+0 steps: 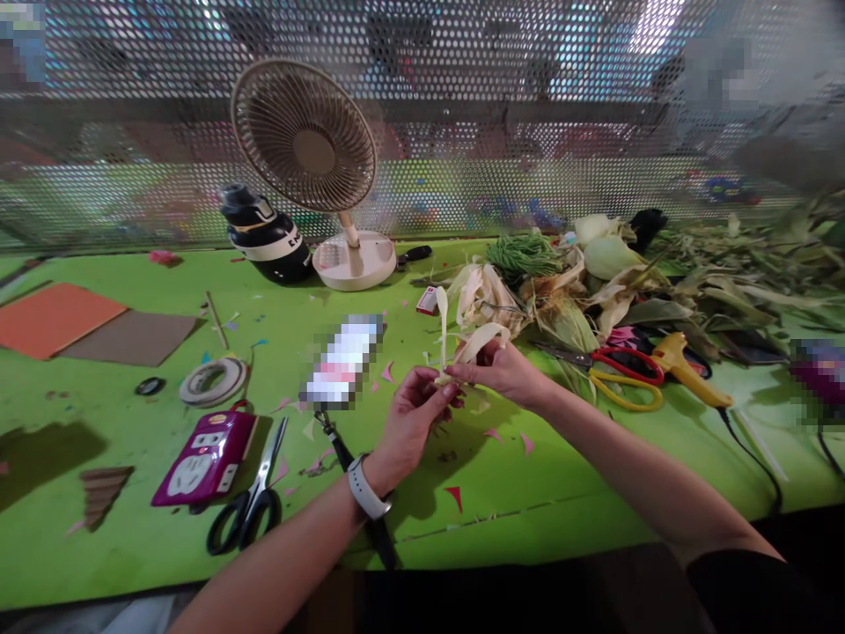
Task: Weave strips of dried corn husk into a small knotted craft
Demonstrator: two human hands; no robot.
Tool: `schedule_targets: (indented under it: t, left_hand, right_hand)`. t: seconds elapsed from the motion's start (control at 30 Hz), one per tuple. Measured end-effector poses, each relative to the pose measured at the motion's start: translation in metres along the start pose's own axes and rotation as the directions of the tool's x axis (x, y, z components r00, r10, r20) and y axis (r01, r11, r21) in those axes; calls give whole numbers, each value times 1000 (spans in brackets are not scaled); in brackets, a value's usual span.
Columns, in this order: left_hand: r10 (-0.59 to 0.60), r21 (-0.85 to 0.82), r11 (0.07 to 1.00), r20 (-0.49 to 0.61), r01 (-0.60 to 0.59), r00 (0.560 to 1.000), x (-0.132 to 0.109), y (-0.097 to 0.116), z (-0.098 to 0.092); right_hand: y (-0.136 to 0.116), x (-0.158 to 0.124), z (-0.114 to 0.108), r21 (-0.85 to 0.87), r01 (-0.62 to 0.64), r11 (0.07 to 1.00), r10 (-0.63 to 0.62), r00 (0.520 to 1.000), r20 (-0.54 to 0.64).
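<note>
Both hands meet over the middle of a green tabletop, closed around pale strips of corn husk. My left hand pinches the lower end of the husk between thumb and fingers; a white watch band circles that wrist. From the right, my right hand grips a curled husk strip, its fingertips close to the left thumb. One narrow strip stands upright between the hands. Beyond them lies a heap of dry corn husks, with a bundle of green string behind it.
A fan and black bottle stand at the back. Red-and-yellow scissors and a yellow glue gun lie right. Black scissors, a purple power socket, tape and a phone lie left.
</note>
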State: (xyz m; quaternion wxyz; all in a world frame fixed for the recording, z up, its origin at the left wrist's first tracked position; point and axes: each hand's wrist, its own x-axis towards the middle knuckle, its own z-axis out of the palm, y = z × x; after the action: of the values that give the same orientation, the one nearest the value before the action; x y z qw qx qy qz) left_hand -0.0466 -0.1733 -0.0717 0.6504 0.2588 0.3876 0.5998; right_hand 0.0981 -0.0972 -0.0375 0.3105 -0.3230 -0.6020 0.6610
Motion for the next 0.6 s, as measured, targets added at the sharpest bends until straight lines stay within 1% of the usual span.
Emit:
schedule_targets:
  t: [0.1,0.2,0.37,0.43,0.5,0.6]
  left_hand:
    - [-35,7,999,25,34,999,1,-1,-1]
    - [-30,25,999,19,29,999,2,-1,-1]
    - [21,71,997,-76,-16,997,2,1,2]
    - [22,82,997,-94,-14,995,2,2,3]
    - [-11,79,997,-79,18,997,2,2,3]
    - [-89,49,995,-26,91,996,1,4,3]
  right_hand:
    - [2,0,1,4,16,1000,-16,1000,10]
    - [1,0,2,8,6,1000,-6,1000,1]
    - [-1,-1,3,31,15,999,-14,1000,-27]
    - [-1,-1,2,33,25,999,-24,999,-36]
    - [-1,0,0,18,35,999,-34,999,-22]
    - [-1,1,-3,-18,69,997,-69,998,-10]
